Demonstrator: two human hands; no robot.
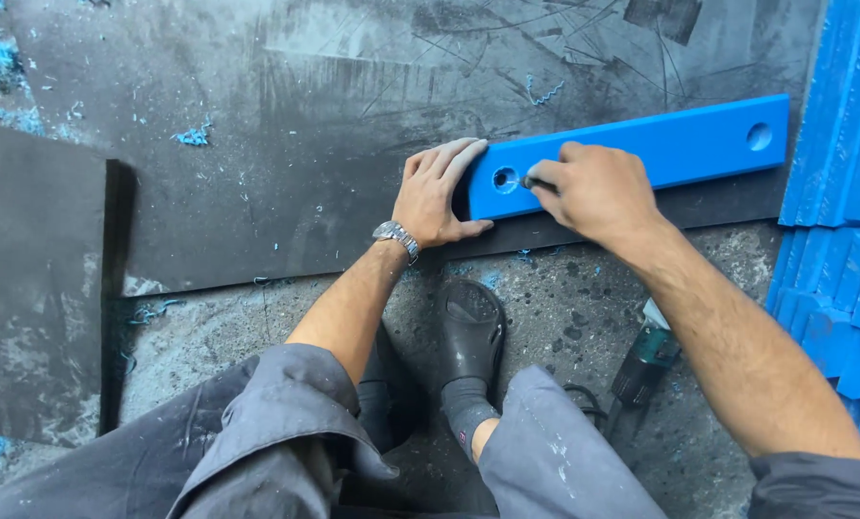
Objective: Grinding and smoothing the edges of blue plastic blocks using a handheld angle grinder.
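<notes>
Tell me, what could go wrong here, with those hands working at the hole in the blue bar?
The left hand braces the bar end right beside the small tool in the right hand; a slip could nick those fingers. The bar lies loose on a mat, so it might shift. The power tool and its cord by the foot could trip the person.
</notes>
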